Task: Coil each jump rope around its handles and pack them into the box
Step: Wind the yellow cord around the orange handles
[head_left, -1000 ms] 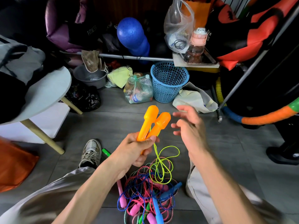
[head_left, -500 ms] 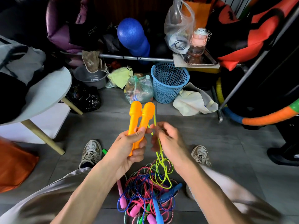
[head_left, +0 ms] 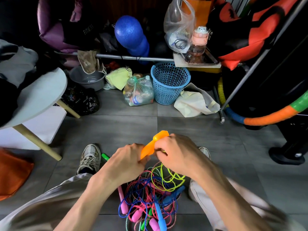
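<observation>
My left hand [head_left: 128, 162] grips the lower end of the two orange jump-rope handles [head_left: 153, 145], which lie tilted up to the right. My right hand [head_left: 176, 153] curls over their upper part and pinches the yellow-green rope [head_left: 168, 179] against them. That rope hangs down in loose loops onto a tangled pile of other jump ropes [head_left: 150, 202] on the floor between my feet, with pink, blue and green handles. No box is in view.
A blue mesh basket [head_left: 170, 82] and a tied plastic bag of bottles [head_left: 138, 90] stand ahead. A round white table [head_left: 38, 95] with wooden legs is at left. A hoop and metal rack fill the right. My shoes [head_left: 90, 157] flank the pile.
The handles dropped lower and tilted right. My right hand went from open in the air to the rope, then closed over the handles. Head view tipped slightly downward.
</observation>
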Demonstrator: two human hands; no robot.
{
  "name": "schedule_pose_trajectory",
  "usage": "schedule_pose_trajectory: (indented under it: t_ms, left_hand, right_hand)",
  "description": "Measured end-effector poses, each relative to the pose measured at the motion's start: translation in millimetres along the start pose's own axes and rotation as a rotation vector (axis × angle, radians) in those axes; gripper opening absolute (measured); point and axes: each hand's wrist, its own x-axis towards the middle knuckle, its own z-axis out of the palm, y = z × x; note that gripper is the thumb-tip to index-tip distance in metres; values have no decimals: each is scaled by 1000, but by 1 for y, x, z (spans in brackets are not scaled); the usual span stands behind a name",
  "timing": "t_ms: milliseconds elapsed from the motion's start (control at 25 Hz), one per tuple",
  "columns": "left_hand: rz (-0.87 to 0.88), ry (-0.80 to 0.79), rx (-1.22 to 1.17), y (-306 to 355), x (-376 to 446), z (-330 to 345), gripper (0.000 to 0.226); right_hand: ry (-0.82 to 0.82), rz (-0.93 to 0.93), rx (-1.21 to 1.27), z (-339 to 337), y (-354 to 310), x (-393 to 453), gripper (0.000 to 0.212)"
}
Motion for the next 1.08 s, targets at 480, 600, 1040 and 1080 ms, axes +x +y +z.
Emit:
schedule_pose_trajectory:
  t_ms: [480,600,1040,1080]
  left_hand:
    - [170,-230,206,7,-5,-15,25]
    - [187,-268,198,8,-6,-15,22]
    - [338,-341,-311,5,-15,-14,32]
    - [372,-329,-368,6,-16,-16,32]
  right_hand:
    - [-58,-108,159,-22,14,-6,17]
    - [-95,-91,156,-18,19,-4,22]
    - [-121,-2,936,-32,43,3,13]
    - [-110,3,1022,-34,42,2,11]
